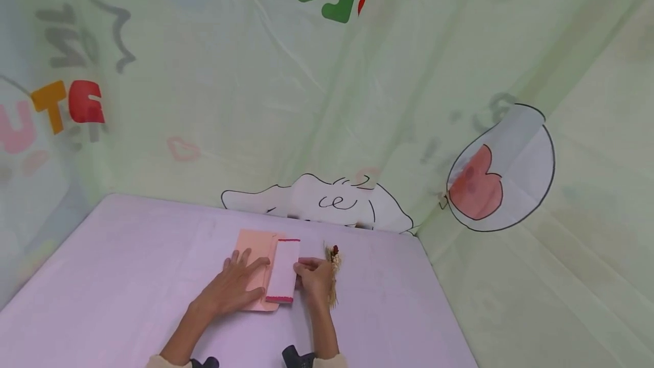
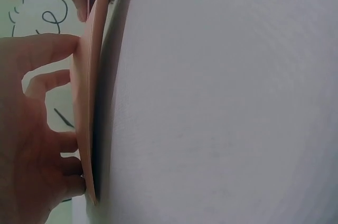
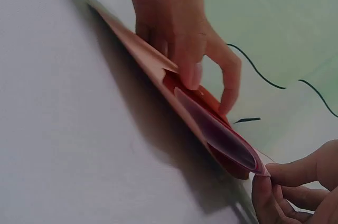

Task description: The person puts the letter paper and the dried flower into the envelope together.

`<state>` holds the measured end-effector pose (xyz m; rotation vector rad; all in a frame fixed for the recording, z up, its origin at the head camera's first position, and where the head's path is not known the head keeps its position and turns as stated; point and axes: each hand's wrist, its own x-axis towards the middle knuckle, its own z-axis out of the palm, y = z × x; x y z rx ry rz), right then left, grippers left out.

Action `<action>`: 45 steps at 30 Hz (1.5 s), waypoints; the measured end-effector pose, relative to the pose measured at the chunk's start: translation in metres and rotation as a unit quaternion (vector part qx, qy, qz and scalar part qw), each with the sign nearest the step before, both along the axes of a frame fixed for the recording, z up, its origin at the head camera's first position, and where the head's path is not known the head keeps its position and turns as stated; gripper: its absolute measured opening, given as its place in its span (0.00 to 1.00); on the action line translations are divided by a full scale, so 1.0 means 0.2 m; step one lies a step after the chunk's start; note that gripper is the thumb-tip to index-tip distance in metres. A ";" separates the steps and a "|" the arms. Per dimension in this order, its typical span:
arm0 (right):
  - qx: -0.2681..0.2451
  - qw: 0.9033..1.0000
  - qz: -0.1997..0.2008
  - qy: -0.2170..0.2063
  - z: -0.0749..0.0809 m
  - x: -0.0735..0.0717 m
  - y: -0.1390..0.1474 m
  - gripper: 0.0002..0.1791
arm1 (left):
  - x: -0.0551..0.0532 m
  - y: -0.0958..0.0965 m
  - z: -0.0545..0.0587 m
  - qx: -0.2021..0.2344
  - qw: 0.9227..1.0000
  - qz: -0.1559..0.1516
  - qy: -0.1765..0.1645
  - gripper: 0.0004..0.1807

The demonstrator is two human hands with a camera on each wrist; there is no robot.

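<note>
A peach-coloured envelope lies on the table, slightly raised at its open side in the right wrist view. My left hand rests on it with fingers spread, the thumb and index fingertips near the envelope's mouth. Partly inside that mouth sits a folded pale pink card with red trimmed ends. My right hand pinches the card's outer folded edge between thumb and fingers. Seen from the right wrist, the folded card bows open between the envelope's two layers. The card's inner edge is hidden inside.
A small bunch of dried flowers with a dark red bloom lies just right of my right hand. Pale cloth covers the table. A printed fabric curtain rises behind the table and along its sides.
</note>
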<state>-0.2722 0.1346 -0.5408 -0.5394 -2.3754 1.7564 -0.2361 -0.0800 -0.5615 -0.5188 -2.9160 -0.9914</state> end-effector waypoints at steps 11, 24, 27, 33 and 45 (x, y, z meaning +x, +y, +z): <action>0.042 0.998 0.010 0.047 -0.01 0.01 -0.09 0.03 | 0.00 -0.01 -0.01 0.007 1.000 0.000 -0.006 0.34; 0.075 0.993 0.035 0.088 -0.04 -0.02 -0.16 0.02 | -0.01 -0.01 -0.01 0.009 1.000 -0.007 0.002 0.35; 0.075 0.993 0.039 0.086 -0.05 -0.03 -0.18 0.02 | -0.01 -0.01 -0.01 0.013 1.000 -0.008 0.003 0.35; 0.078 0.993 0.048 0.072 -0.06 -0.03 -0.22 0.02 | -0.01 -0.02 -0.01 0.018 1.000 -0.011 -0.002 0.36; 0.069 0.990 0.079 0.094 -0.05 -0.02 -0.28 0.05 | -0.01 -0.02 0.00 0.020 1.000 -0.012 0.014 0.35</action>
